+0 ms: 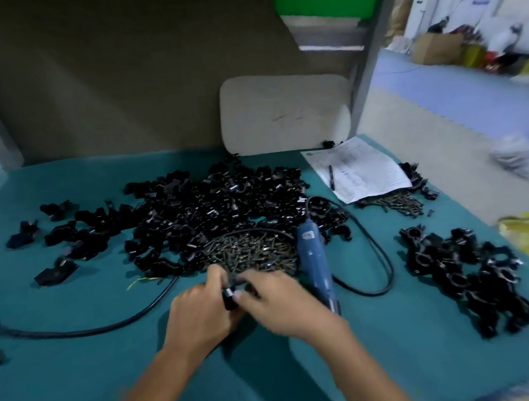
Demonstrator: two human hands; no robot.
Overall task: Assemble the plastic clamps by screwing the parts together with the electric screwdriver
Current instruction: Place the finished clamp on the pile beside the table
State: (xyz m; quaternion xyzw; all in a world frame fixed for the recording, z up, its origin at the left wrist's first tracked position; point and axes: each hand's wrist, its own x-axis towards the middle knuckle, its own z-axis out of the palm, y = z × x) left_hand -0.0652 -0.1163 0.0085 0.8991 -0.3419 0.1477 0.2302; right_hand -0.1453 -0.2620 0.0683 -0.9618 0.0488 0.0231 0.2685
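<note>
Head view: L hand [201, 311], R hand [281, 301] pinch clamp [230, 297] beside screw pile [253, 250]; seat halves flush b4 screwdriver [314, 261], right of pile.

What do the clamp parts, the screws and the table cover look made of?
Clamp parts: probably moulded plastic, glossy black, catching small highlights. Screws: apparently metal, dull bronze-grey with glints. Table cover: seemingly a matte teal mat or cloth, no glare; which one is unclear.

Black clamp parts [215, 204] lie heaped on the tabletop [77, 386], with screws [250, 251] piled at the near edge. One clamp part [230, 296] is pinched in the left hand [198, 315]. The blue electric screwdriver [314, 261] lies flat beside the screws.
</note>
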